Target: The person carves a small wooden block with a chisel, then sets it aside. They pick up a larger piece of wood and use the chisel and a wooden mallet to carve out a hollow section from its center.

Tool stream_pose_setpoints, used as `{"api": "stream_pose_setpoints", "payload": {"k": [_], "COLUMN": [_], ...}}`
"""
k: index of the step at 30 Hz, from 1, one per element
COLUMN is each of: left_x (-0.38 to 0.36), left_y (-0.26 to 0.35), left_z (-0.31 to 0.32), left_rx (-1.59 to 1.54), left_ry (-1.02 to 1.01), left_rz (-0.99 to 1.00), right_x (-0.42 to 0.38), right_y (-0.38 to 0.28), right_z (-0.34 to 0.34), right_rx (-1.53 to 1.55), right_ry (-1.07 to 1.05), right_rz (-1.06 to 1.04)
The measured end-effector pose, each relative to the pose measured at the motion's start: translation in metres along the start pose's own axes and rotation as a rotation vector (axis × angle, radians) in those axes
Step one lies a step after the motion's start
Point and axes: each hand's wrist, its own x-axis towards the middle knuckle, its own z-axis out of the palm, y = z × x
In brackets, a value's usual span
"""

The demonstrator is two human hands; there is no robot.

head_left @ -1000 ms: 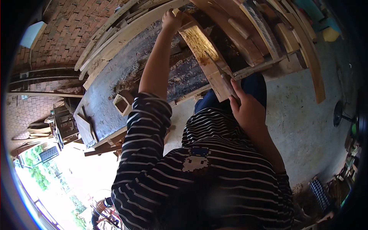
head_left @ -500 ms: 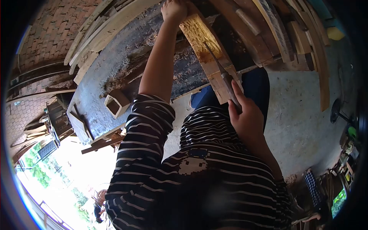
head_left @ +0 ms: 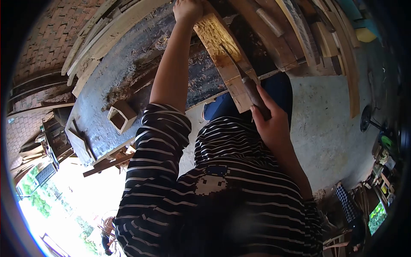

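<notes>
A long wooden block (head_left: 234, 82) lies at a slant over the workbench's near edge, its hollowed upper face rough and yellow. At the block's far end rests my left hand (head_left: 188, 10), closed; the top of the frame cuts it off in part. My right hand (head_left: 272, 124) is wrapped round the brown wooden handle of a chisel-like tool (head_left: 255, 96). Its thin dark blade points up and left, with the tip at the hollow in the block.
The workbench (head_left: 96, 92) carries shavings and a small hollow wooden box (head_left: 122, 116). Long planks (head_left: 352, 81) lie at the right, near a second wooden-handled tool (head_left: 269, 22). More planks line the far left edge. A person (head_left: 106, 240) is partly visible at the lower left.
The whole view has shifted slightly, so the bench, block and hands appear further left. My right hand still holds the tool, its tip still at the hollow.
</notes>
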Motion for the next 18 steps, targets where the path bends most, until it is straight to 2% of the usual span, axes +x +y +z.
{"api": "stream_pose_setpoints", "payload": {"k": [1, 2, 4, 8, 10, 11, 13, 14, 16, 18], "left_x": [0.0, -0.001, 0.0, 0.003, 0.001, 0.001, 0.004, 0.001, -0.03, -0.064], "left_y": [0.001, 0.002, -0.001, -0.011, -0.012, -0.019, -0.031, -0.032, -0.018, -0.018], "left_z": [-0.002, -0.004, -0.001, 0.011, 0.007, 0.016, 0.034, 0.034, 0.005, -0.004], "left_rx": [-0.006, -0.016, -0.041, -0.118, -0.186, -0.181, 0.027, 0.029, -0.252, -0.276], "left_ry": [-0.001, -0.013, -0.03, 0.08, 0.048, 0.051, 0.528, 0.532, 0.456, 0.302], "left_rz": [0.005, -0.003, -0.011, 0.055, 0.039, 0.04, 0.309, 0.31, 0.464, 0.584], "right_x": [0.001, 0.002, 0.01, 0.012, 0.013, 0.007, 0.003, 0.0, -0.01, -0.017], "right_y": [-0.001, -0.002, -0.016, 0.009, 0.006, 0.005, -0.007, -0.009, -0.002, 0.001], "right_z": [-0.001, -0.006, -0.018, 0.018, 0.029, 0.025, 0.013, 0.008, 0.003, -0.004], "right_rx": [0.131, 0.124, 0.569, 0.482, 0.135, 0.115, 0.116, 0.11, 0.144, 0.178], "right_ry": [-0.037, -0.03, -0.229, -0.122, 0.17, 0.1, 0.059, 0.018, 0.01, 0.0], "right_rz": [0.094, 0.097, 0.633, 0.507, -0.172, -0.062, -0.013, 0.043, 0.081, 0.126]}}
